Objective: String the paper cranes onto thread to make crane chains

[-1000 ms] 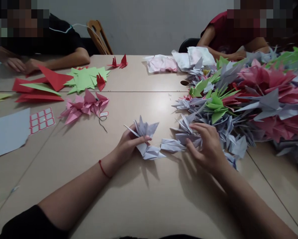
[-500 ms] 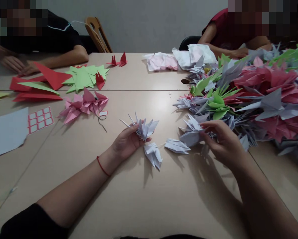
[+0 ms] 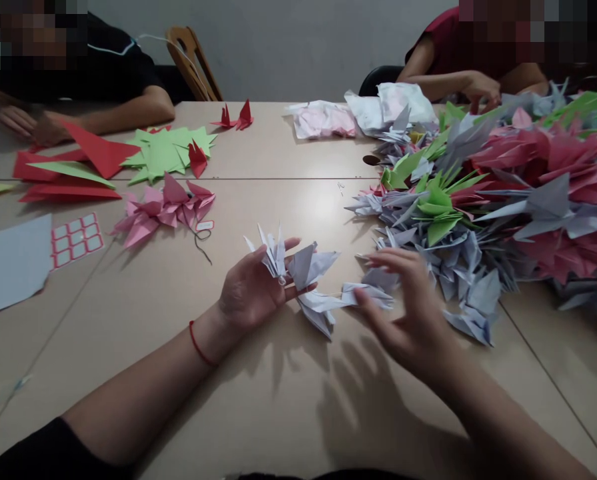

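My left hand, palm up, holds white folded paper cranes across its fingers, their thin points sticking up past the thumb. Just below its fingertips hangs another white crane, linked by a thin thread to a flat folded crane on its right. My right hand hovers beside that one, thumb and fingers apart, with nothing visible in its grasp. Behind it, more white cranes spill from the edge of a big pile.
The heap of pink, green and white cranes covers the table's right side. Pink cranes with a tag, green paper pieces, red folded paper and a label sheet lie left. White packets sit at the back. Two people sit opposite.
My right hand has let go of the white crane by the pile and moved left, opening. The cranes in my left hand have spread apart, and its fingers have loosened.
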`<state>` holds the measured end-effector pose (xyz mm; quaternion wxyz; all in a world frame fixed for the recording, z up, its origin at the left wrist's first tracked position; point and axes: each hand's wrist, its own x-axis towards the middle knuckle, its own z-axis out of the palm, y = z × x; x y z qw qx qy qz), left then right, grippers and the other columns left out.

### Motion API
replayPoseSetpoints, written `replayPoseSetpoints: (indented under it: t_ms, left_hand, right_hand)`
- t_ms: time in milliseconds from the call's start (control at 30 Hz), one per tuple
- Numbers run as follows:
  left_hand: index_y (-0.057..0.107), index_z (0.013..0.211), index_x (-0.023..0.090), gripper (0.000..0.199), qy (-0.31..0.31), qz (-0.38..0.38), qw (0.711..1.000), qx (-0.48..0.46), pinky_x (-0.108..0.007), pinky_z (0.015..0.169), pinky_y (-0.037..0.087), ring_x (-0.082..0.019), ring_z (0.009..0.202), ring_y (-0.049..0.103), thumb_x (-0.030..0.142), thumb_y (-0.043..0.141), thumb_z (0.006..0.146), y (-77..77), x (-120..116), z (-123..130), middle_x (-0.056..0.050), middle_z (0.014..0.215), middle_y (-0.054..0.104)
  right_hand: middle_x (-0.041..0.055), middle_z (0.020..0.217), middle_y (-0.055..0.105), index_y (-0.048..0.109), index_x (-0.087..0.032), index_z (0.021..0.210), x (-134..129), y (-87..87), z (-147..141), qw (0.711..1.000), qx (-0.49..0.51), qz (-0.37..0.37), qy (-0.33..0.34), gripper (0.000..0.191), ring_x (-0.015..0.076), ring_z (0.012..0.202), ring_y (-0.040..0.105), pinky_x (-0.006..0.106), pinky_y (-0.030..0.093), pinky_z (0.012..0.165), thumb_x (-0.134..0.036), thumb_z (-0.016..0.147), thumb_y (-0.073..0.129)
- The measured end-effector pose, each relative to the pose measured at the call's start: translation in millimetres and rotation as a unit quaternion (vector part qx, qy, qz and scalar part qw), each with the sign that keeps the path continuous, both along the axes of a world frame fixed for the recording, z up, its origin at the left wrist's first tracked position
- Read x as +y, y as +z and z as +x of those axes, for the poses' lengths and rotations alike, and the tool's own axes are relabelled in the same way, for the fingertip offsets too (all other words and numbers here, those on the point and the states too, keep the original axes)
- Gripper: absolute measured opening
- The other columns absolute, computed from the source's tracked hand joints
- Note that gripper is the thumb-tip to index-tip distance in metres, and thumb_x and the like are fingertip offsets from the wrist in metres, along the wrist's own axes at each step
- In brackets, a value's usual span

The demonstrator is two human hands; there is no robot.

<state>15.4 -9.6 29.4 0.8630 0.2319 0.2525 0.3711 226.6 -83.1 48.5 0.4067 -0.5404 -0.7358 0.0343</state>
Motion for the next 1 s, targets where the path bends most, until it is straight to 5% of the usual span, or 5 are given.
replayPoseSetpoints:
  t_ms: [267,533,600,767,1000]
  left_hand:
    - [0.065,0.105,0.019,0.046,0.013,0.002,0.999,0.029,-0.04,0.082,0.052,-0.027,0.103,0.063,0.054,0.05,0.08,-2.2,0.5,1.2,-0.009,0.108,0.069]
    - [0.061,0.106,0.021,0.045,0.094,0.138,0.966,0.198,-0.038,0.079,0.052,-0.025,0.095,0.062,0.047,0.066,0.069,-10.4,25.3,-16.1,-0.007,0.102,0.067]
    - [0.056,0.115,0.022,0.053,0.136,0.266,0.895,0.33,-0.041,0.089,0.048,-0.028,0.112,0.055,0.048,0.066,0.07,-6.1,29.1,-20.8,-0.009,0.122,0.059]
    - [0.057,0.111,0.019,0.036,0.156,0.593,0.601,0.512,-0.041,0.101,0.038,-0.025,0.115,0.051,0.036,0.062,0.08,28.5,9.7,3.8,-0.009,0.117,0.06]
    - [0.057,0.107,0.011,0.051,-0.137,0.697,0.427,0.559,-0.051,0.082,0.043,-0.035,0.098,0.057,0.051,0.061,0.076,24.6,-28.6,93.6,-0.017,0.102,0.065]
  right_hand:
    - [0.0135,0.12,0.05,0.016,-0.024,0.137,27.2,-22.8,-30.1,0.967,0.144,-0.194,0.083,0.077,0.0231,0.098,0.058,0.044,0.052,0.083,-0.038,0.078,0.065]
    - [0.0056,0.095,0.065,0.058,-0.024,0.101,26.0,-3.2,52.1,0.986,0.117,-0.096,-0.067,0.018,0.0218,0.092,0.062,0.042,0.049,0.086,-0.032,0.087,0.053]
    - [0.0073,0.095,0.066,0.061,-0.022,0.096,22.8,-1.0,73.4,0.988,0.066,-0.072,-0.117,0.015,0.0243,0.092,0.062,0.043,0.048,0.086,-0.031,0.085,0.055]
    - [0.0132,0.099,0.064,0.06,-0.023,0.101,21.6,-3.4,123.5,0.99,-0.07,-0.102,-0.073,0.027,0.0326,0.094,0.061,0.049,0.047,0.081,-0.037,0.079,0.053]
    - [0.0132,0.095,0.067,0.056,-0.025,0.106,7.8,-19.6,133.5,0.964,-0.237,-0.096,-0.07,0.045,0.0386,0.089,0.061,0.065,0.035,0.081,-0.052,0.07,0.058]
